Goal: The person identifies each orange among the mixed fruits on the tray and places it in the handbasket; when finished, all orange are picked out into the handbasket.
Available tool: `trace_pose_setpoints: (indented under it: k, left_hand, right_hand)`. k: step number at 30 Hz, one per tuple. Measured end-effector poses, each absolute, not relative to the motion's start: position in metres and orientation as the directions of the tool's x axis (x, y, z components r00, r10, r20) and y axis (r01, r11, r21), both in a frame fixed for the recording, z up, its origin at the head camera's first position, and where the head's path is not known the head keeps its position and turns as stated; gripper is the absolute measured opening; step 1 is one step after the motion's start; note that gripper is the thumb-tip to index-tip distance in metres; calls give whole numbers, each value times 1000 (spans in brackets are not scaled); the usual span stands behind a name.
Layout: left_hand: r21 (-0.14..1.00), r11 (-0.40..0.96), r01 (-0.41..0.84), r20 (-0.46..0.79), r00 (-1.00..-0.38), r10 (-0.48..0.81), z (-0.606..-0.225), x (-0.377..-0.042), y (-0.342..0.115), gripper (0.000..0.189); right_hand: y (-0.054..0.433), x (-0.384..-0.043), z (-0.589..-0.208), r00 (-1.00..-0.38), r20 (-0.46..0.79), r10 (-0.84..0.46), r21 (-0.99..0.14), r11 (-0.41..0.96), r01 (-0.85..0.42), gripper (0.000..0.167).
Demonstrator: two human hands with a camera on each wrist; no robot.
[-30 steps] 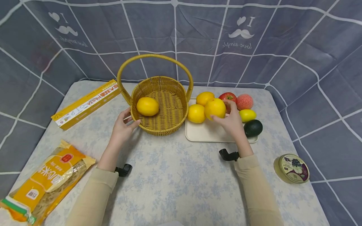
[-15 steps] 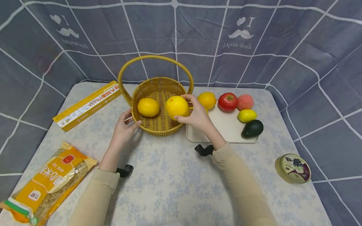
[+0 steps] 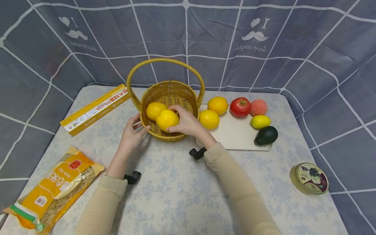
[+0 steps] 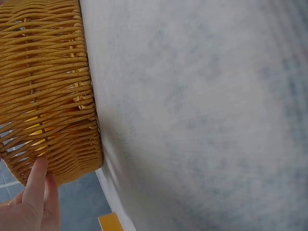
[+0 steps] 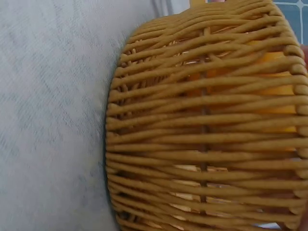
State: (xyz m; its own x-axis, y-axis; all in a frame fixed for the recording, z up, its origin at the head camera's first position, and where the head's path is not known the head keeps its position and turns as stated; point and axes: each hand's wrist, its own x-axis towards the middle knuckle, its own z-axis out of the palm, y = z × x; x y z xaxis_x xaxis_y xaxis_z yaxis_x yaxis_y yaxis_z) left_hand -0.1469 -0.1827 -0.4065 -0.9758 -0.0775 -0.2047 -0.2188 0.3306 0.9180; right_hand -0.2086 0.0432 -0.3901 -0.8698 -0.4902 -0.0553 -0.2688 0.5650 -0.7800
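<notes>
A wicker basket [image 3: 191,98] with a tall handle stands at the centre of the table. My left hand [image 3: 132,134] holds its left side, thumb at the rim; the left wrist view shows fingers [image 4: 36,185] against the woven wall. My right hand [image 3: 186,121] reaches over the right part of the rim and grips a round yellow fruit [image 3: 167,120] inside the basket. Another yellow fruit [image 3: 154,110] lies behind it to the left, partly overlapped. In the right wrist view the basket wall [image 5: 202,130] hides most of the fruit and the hand.
Right of the basket, a cream tray [image 3: 235,137] bears two yellow fruits [image 3: 209,119], a red apple [image 3: 240,107], a pink bumpy fruit [image 3: 258,107], a lemon [image 3: 260,121] and an avocado [image 3: 266,135]. A pasta box [image 3: 97,109], noodle bag [image 3: 55,192] and round jar [image 3: 309,178] lie farther out.
My right hand has carried the round yellow fruit leftward from over the tray into the basket, beside the other fruit. The left hand has stayed at the basket's side.
</notes>
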Motion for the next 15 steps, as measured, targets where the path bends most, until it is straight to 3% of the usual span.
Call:
trace_pose_setpoints:
  k: [15]
  left_hand:
    - [912, 335, -239, -226, -971, -78, -403, -147, -179, 73]
  right_hand:
    - [29, -213, -395, -842, -89, -532, -717, 621, -316, 77]
